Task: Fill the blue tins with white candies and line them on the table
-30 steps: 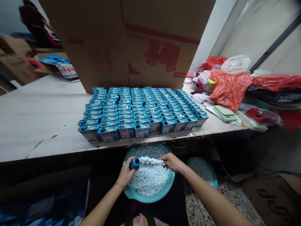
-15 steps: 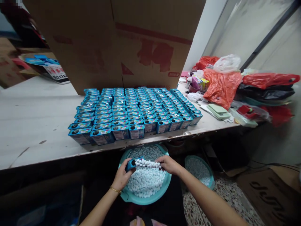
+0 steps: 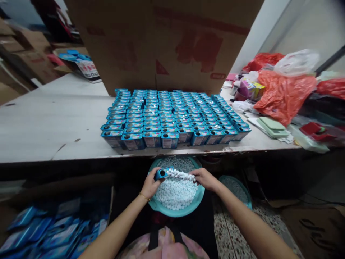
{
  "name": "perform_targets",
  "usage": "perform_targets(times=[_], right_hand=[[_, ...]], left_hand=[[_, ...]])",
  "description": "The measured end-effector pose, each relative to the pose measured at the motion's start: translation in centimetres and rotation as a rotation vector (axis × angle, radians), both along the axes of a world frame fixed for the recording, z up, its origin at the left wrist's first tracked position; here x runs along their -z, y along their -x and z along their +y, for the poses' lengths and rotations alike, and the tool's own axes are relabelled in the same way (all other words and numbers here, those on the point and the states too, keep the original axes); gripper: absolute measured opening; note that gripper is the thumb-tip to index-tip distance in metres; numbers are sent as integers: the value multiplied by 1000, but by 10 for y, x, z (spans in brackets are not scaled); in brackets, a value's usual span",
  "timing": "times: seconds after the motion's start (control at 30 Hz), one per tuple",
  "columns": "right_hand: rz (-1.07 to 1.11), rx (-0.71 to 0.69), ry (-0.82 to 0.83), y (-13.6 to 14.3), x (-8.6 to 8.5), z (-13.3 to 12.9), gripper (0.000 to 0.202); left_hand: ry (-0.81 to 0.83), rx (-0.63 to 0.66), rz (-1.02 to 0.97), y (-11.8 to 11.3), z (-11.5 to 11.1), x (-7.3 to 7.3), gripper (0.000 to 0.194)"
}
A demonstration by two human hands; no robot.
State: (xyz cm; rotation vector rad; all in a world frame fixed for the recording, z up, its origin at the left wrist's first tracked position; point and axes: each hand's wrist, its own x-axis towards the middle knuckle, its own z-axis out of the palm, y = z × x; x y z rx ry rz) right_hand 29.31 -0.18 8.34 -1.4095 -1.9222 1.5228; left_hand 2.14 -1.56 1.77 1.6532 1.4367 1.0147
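My left hand (image 3: 151, 182) is closed around a small blue box (image 3: 162, 173) with a dark round opening in its top. My right hand (image 3: 203, 178) has its fingers pinched at the right end of a heaped row of white balls (image 3: 182, 175); whatever carries the row is hidden beneath it. The row's left end lies against the blue box. Both hands are above a teal basin (image 3: 199, 201) filled with many white balls (image 3: 175, 196).
Several rows of blue boxes (image 3: 152, 138) stand on the white table (image 3: 67, 126) before a large cardboard sheet (image 3: 129, 46). Red bags (image 3: 285, 93) and a pale green scale (image 3: 272, 126) lie at right. A second basin (image 3: 249, 203) and a carton of blue packs (image 3: 61, 230) are below.
The view has shifted left and down, so the boxes and hands appear further right and higher. The blue box and the row of balls remain held over the basin.
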Motion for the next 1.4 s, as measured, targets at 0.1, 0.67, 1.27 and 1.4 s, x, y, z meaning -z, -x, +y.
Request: perform_targets(times=[0.1, 0.67, 1.27, 1.4], right_hand=[[-32, -28, -28, 2, -8, 3, 35], [-1008, -417, -384, 81, -80, 10, 29], [-862, -127, -133, 65, 84, -18, 35], [-671, -62, -132, 101, 114, -22, 41]], left_hand=[[-20, 9, 3, -3, -1, 0, 39], [-152, 126, 221, -7, -6, 17, 37], [8, -100, 2, 19, -10, 23, 40], [26, -178, -78, 20, -6, 21, 42]])
